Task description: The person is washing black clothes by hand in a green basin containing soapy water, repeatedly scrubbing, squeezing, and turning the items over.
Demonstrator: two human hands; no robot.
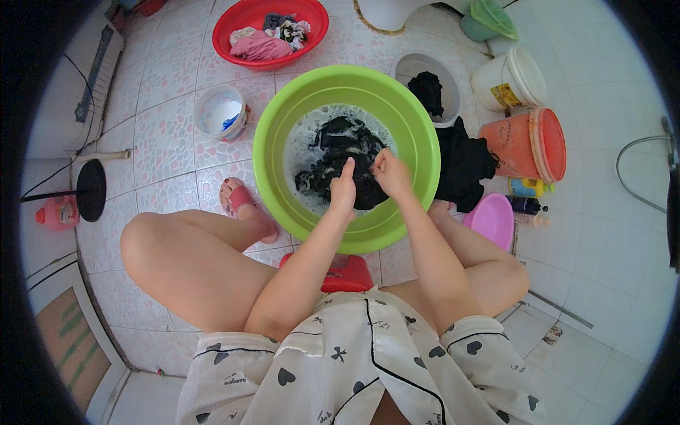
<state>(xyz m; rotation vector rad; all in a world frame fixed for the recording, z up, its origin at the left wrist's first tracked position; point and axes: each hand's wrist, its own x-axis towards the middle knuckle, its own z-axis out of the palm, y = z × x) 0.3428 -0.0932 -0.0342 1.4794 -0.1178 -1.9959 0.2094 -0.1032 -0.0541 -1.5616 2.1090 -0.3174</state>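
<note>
A large green plastic basin stands on the tiled floor between my legs, with foamy water in it. Dark wet cloth lies bunched in the suds. Over its near part is my left hand, thumb pointing away from me; its fingers are partly hidden, so its hold on the cloth is unclear. Just right of it, my right hand has curled fingers at the cloth's right edge, closed on the dark fabric. The hands are apart. More black cloth lies outside the basin's right side.
A red basin with clothes is at the far left, near a small white tub. A grey basin holds black cloth. Buckets, bottles and a pink basin line the right. A red stool is below me.
</note>
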